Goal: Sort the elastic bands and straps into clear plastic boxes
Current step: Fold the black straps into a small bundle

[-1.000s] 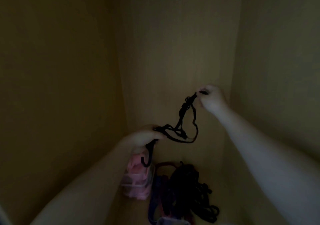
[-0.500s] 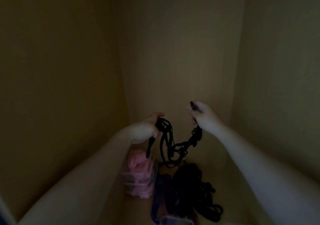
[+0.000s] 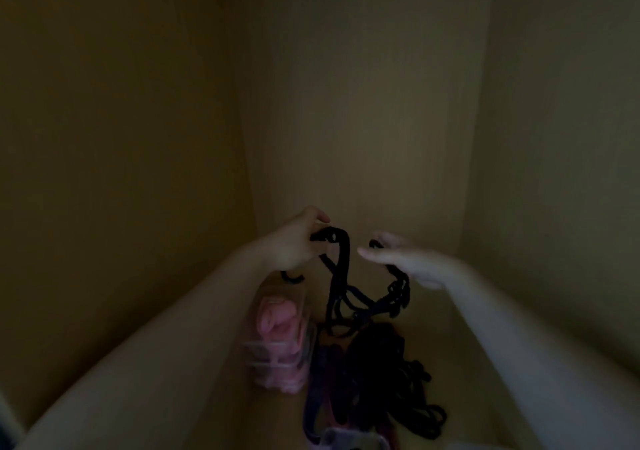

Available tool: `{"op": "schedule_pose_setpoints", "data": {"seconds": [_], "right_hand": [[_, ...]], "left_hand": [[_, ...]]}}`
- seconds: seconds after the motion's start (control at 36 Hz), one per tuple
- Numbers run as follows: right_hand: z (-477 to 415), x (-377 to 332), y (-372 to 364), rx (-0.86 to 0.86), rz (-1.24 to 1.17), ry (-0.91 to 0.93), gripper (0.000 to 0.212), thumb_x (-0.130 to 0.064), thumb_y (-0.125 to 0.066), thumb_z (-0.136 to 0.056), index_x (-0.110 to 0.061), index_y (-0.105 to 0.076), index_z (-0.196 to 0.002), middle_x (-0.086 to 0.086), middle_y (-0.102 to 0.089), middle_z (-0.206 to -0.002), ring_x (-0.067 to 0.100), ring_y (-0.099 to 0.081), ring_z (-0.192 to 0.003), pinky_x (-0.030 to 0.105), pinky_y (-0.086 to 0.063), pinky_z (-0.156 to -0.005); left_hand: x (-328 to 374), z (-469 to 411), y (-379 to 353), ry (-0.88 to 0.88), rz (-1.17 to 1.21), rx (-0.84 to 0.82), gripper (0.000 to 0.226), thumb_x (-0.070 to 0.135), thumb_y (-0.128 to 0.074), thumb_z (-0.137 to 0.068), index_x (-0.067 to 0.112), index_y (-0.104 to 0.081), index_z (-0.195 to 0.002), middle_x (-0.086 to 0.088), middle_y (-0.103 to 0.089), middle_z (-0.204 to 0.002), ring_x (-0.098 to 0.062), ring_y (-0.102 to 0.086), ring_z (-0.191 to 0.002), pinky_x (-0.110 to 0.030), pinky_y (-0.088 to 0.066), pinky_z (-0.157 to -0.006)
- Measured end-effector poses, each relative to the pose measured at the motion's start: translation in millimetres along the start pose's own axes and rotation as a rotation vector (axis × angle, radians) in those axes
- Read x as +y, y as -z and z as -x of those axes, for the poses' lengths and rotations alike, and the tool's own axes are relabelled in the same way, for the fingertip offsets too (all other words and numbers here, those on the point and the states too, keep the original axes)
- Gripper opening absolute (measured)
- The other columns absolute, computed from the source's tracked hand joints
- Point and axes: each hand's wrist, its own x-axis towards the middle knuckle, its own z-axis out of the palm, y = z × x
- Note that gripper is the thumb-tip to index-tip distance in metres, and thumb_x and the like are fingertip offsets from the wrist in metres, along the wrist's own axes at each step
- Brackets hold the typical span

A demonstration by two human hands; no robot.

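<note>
The left hand (image 3: 294, 245) grips one end of a thin, limp black strap (image 3: 337, 276), fingers curled round it. The right hand (image 3: 412, 262) pinches the other end. The strap sags between them in a tangled loop. A clear box (image 3: 258, 352) holding soft pink bands (image 3: 273, 321) stands at 6 o'clock from the left hand, the nearer one. A dark pile (image 3: 391, 380) lies beside the box at 3 o'clock.

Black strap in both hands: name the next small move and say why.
Probably bring the right hand across to the left hand, doubling the black strap: each grips it, and its loops dangle over the dark pile, too sprawling to box.
</note>
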Motion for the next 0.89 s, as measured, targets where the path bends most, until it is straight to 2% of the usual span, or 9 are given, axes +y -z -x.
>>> {"op": "schedule_pose_setpoints", "data": {"seconds": [0.11, 0.22, 0.39, 0.47, 0.53, 0.61, 0.69, 0.78, 0.89], "right_hand": [[1.2, 2.7, -7.4, -0.027, 0.055, 0.015, 0.11, -0.075, -0.066, -0.057, -0.031, -0.026, -0.15, -0.002, -0.022, -0.159, 0.02, -0.026, -0.143, 0.04, -0.026, -0.115], [1.5, 0.1, -8.2, -0.079, 0.04, 0.027, 0.091, -0.047, -0.074, -0.076, -0.028, -0.025, -0.15, 0.001, -0.033, -0.151, 0.018, -0.036, -0.134, 0.032, -0.03, -0.104], [-4.4, -8.8, -2.5, 0.061, -0.041, 0.15, 0.088, -0.024, -0.087, -0.068, -0.021, -0.04, -0.141, -0.01, -0.049, -0.133, 0.011, -0.047, -0.12, 0.024, -0.038, -0.1], [-9.3, -12.7, -3.6, 0.1, -0.135, 0.22, 0.067, -0.012, -0.084, -0.071, -0.017, -0.051, -0.13, -0.005, -0.061, -0.119, 0.011, -0.057, -0.11, 0.026, -0.043, -0.093], [-10.4, -13.0, -4.2, 0.133, -0.226, 0.264, 0.037, -0.002, -0.075, -0.079, -0.011, -0.06, -0.112, 0.001, -0.067, -0.093, 0.013, -0.066, -0.084, 0.028, -0.051, -0.079], [-7.6, -15.0, 1.8, 0.202, -0.255, 0.295, 0.01, -0.009, -0.068, -0.087, -0.015, -0.063, -0.095, -0.002, -0.06, -0.073, 0.011, -0.057, -0.058, 0.022, -0.046, -0.056], [-10.4, -12.7, 18.8, 0.325, -0.134, 0.297, 0.01, -0.018, -0.074, -0.083, -0.021, -0.068, -0.091, 0.0, -0.07, -0.087, 0.012, -0.064, -0.079, 0.022, -0.044, -0.069], [-14.6, -9.3, 32.5, 0.44, -0.109, 0.269, 0.022, -0.02, -0.078, -0.079, -0.001, -0.069, -0.087, 0.022, -0.068, -0.085, 0.019, -0.059, -0.078, 0.028, -0.036, -0.072], [-16.2, -12.3, 32.7, 0.458, -0.03, 0.277, 0.033, -0.033, -0.07, -0.085, 0.0, -0.067, -0.087, 0.006, -0.055, -0.071, 0.016, -0.049, -0.065, 0.028, -0.031, -0.065]], "left_hand": [[15.0, -2.2, 1.8, -0.034, 0.021, -0.065, 0.043, 0.01, -0.062, -0.091, 0.025, -0.036, -0.121, 0.001, -0.053, -0.134, -0.013, -0.052, -0.118, -0.025, -0.046, -0.094], [34.2, -7.1, 5.6, -0.11, 0.058, -0.025, 0.045, 0.001, -0.07, -0.083, 0.018, -0.041, -0.113, -0.001, -0.053, -0.129, -0.017, -0.057, -0.111, -0.026, -0.052, -0.084], [52.4, -14.5, 10.5, -0.24, 0.129, -0.026, 0.043, -0.009, -0.064, -0.082, 0.017, -0.042, -0.109, -0.009, -0.058, -0.119, -0.02, -0.06, -0.108, -0.036, -0.053, -0.088], [65.0, -19.6, 11.8, -0.291, 0.165, -0.052, 0.047, -0.017, -0.06, -0.081, 0.021, -0.042, -0.103, -0.012, -0.058, -0.117, -0.017, -0.059, -0.104, -0.034, -0.052, -0.088], [70.1, -22.3, 16.5, -0.325, 0.143, -0.034, 0.048, -0.016, -0.06, -0.081, 0.023, -0.042, -0.102, -0.009, -0.058, -0.115, -0.014, -0.059, -0.103, -0.029, -0.052, -0.086], [72.7, -24.5, 31.5, -0.362, -0.065, 0.056, 0.041, -0.006, -0.063, -0.083, 0.022, -0.044, -0.105, 0.002, -0.058, -0.11, -0.013, -0.062, -0.098, -0.018, -0.05, -0.078], [66.7, -26.0, 50.3, -0.314, -0.314, 0.158, 0.038, -0.001, -0.064, -0.084, 0.012, -0.046, -0.114, 0.005, -0.057, -0.102, -0.015, -0.06, -0.088, -0.009, -0.043, -0.065], [57.5, -25.4, 62.1, -0.202, -0.454, 0.196, 0.036, 0.011, -0.068, -0.085, 0.013, -0.046, -0.114, -0.002, -0.06, -0.101, -0.016, -0.056, -0.084, -0.018, -0.038, -0.06], [52.9, -27.1, 55.8, -0.077, -0.541, 0.265, 0.022, 0.024, -0.066, -0.089, 0.007, -0.061, -0.103, -0.003, -0.053, -0.088, -0.015, -0.048, -0.076, -0.017, -0.028, -0.05]]}}
